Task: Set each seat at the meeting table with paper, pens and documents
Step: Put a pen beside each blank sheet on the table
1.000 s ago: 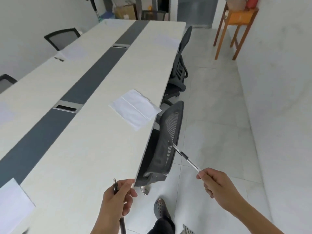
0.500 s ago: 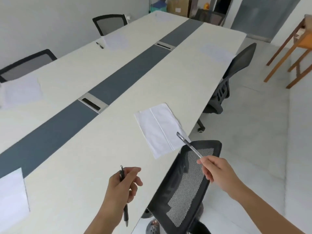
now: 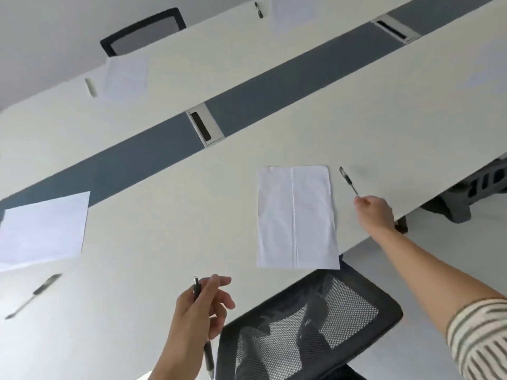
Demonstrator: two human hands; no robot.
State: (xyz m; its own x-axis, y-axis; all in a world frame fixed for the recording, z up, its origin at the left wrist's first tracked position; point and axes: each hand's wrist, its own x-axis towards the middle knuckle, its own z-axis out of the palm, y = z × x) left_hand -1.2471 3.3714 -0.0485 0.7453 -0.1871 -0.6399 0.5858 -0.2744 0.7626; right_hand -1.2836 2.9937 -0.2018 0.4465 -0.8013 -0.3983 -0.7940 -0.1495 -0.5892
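Right hand [image 3: 374,212] pinching black pen [image 3: 348,180] just right of creased paper [image 3: 296,218] by bench [image 3: 164,215] near edge; left hand [image 3: 200,311] curled round second pen [image 3: 209,357], beside mesh chair [image 3: 310,325].

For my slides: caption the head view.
Right hand holds a pen beside the paper; left hand grips a second pen.

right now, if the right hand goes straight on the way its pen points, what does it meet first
Probably only bare table: the right hand aims its pen just past a corner of the folded paper, towards the grey centre strip. Its height above the table is unclear.
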